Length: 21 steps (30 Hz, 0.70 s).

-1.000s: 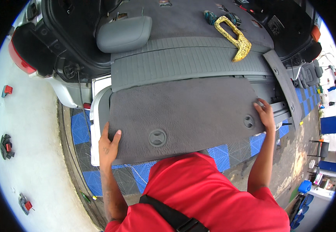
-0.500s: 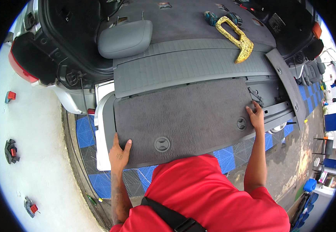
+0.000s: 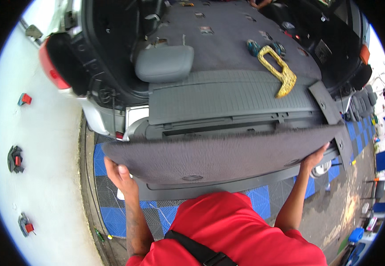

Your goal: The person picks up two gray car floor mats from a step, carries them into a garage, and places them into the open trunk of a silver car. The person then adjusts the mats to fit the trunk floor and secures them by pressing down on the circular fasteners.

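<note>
Between my hands is a dark grey carpeted cargo floor panel (image 3: 219,155), tilted up and raised off the car's open tailgate. My left hand (image 3: 120,176) grips its left end, thumb on my side. My right hand (image 3: 315,157) is closed on its right end, near the round recessed handle there. Another round handle (image 3: 192,177) shows at the panel's lower edge. Behind the raised panel lies the dark uncovered recess of the tailgate (image 3: 192,131). A narrow grey trim strip (image 3: 323,103) lies just beyond my right hand.
Ahead on the cargo floor (image 3: 228,44) are a grey headrest (image 3: 165,64), a gold mottled hooked piece (image 3: 282,73) and teal-and-black power tools (image 3: 253,47). At the far end another person's hand (image 3: 259,4) shows. Blue and grey floor tiles (image 3: 256,197) lie below.
Both my hands have lifted the panel and tilted it up, uncovering the recess beneath. My left hand has moved left and my right hand right and down. The view has shifted.
</note>
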### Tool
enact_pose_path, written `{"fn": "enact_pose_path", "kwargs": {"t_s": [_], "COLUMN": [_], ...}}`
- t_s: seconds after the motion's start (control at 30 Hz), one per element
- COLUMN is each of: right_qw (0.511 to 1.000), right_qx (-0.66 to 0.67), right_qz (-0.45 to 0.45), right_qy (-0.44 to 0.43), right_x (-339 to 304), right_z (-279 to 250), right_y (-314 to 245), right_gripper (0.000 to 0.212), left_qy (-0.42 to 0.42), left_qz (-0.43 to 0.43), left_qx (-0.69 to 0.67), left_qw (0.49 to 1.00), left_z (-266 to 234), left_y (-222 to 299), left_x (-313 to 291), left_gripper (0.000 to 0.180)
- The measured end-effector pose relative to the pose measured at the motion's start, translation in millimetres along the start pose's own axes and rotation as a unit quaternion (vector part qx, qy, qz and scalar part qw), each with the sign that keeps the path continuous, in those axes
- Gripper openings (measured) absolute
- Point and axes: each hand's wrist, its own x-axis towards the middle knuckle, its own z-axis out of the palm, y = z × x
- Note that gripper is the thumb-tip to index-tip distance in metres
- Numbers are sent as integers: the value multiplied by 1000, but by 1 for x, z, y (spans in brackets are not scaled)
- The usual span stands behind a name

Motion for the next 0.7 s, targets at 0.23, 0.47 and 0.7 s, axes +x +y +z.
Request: {"fn": "enact_pose_path", "kwargs": {"t_s": [0.23, 0.47, 0.7], "right_qw": [996, 997, 997], "right_qx": [-78, 8, 39], "right_qz": [-44, -76, -66], "right_qy": [-10, 31, 20], "right_x": [8, 4, 3], "right_z": [-17, -39, -44], "right_y": [15, 59, 72], "right_gripper": [56, 68, 49], "left_qy": [-58, -62, -161], "left_qz": [-41, -66, 157], "left_qx": [-22, -52, 288], "left_qw": [997, 995, 931], "left_z": [-5, -7, 18], "left_y": [36, 47, 95], "left_x": [14, -4, 1], "left_gripper": [38, 33, 38]}}
